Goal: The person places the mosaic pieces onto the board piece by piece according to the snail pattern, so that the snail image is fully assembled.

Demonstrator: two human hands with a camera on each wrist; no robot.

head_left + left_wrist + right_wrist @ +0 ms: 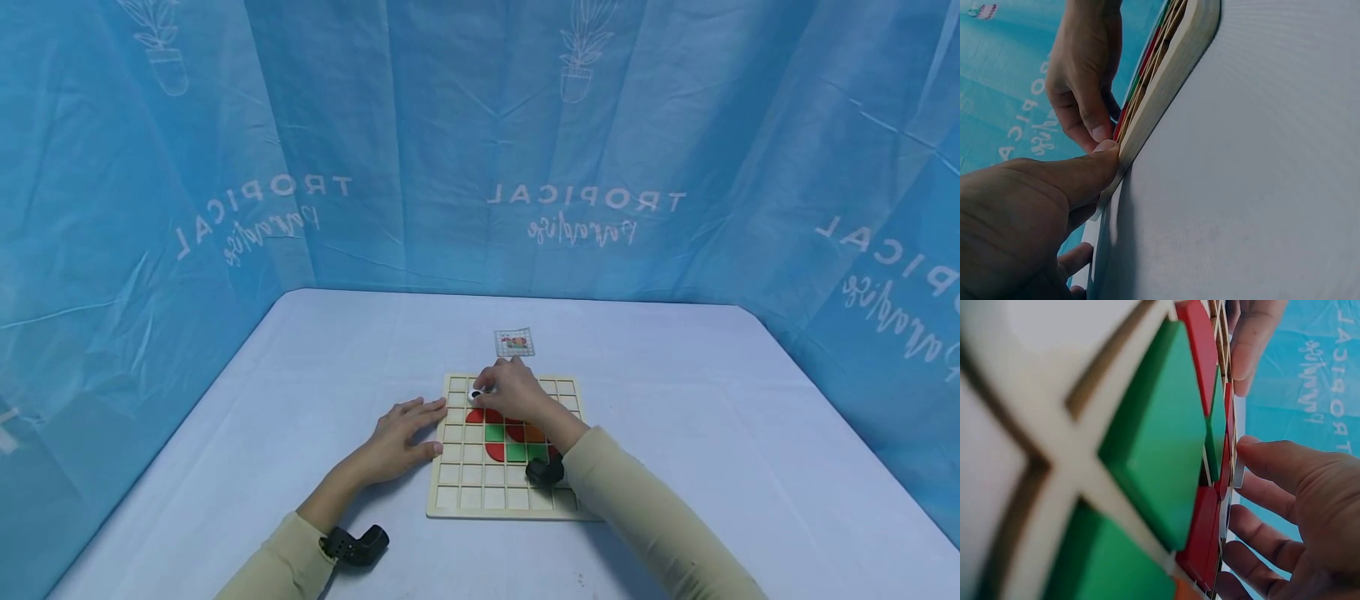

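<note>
A wooden grid board (495,516) lies on the table, with red, green and orange tiles in some of its cells. My right hand (517,392) reaches over the board and pinches a white tile with a black spot (475,395) at the upper left cells. Just below that tile sits a red tile (475,416). My left hand (401,442) rests at the board's left edge, fingers stretched out and thumb touching the rim. Close up in the right wrist view are a green tile (1157,444) and a red tile (1200,356); the pinched tile is mostly hidden there.
Behind the board lies a small card (513,342) with a printed grid and a coloured picture. The white-covered table (712,433) is bordered by blue printed curtains (450,150). A black wrist device (544,472) hangs over the board's lower right.
</note>
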